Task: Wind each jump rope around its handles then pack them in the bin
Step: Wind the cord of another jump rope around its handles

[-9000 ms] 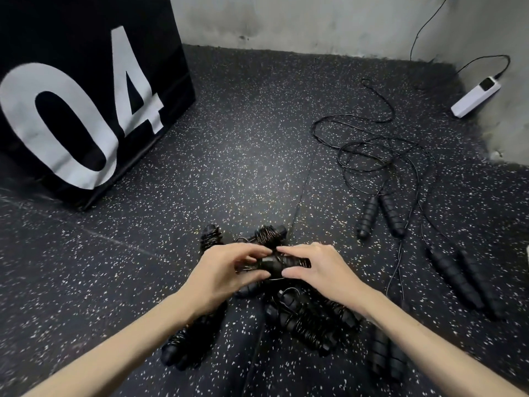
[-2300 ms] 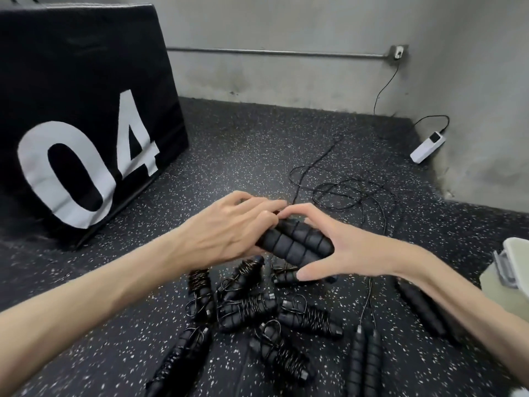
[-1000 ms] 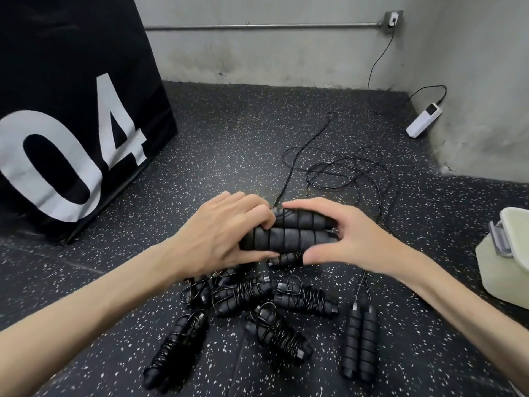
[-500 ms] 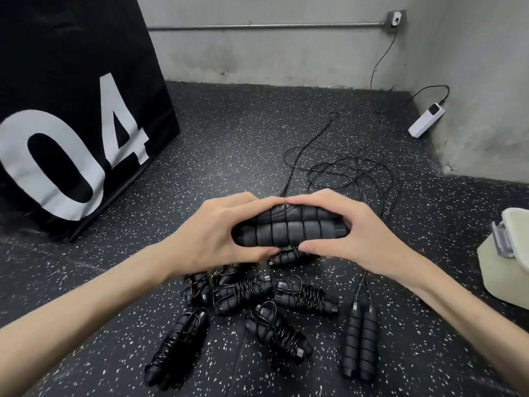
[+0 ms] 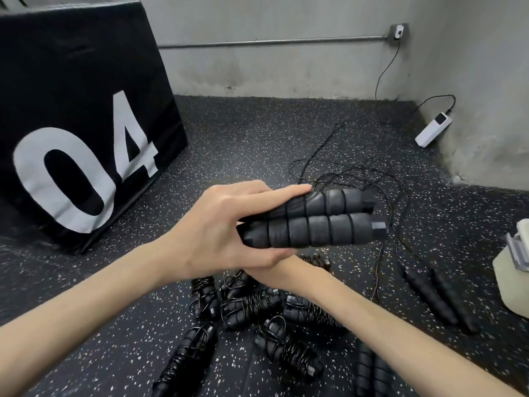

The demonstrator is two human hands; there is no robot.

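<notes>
My left hand grips the near ends of two black ribbed jump-rope handles, held side by side and pointing right, above the floor. Their thin black cord trails loose in loops on the floor behind them. My right hand reaches under my left hand and the handles; its fingers are hidden. Below lies a pile of several wound jump ropes. A pale bin shows at the right edge.
Two bare handle pairs lie on the speckled rubber floor, one at the right and one at the bottom. A big black box marked 04 stands left. A white charger lies by the wall corner.
My right hand has left the handles' right end and slipped under my left hand. The handles' right ends now stick out bare, held by my left hand alone.
</notes>
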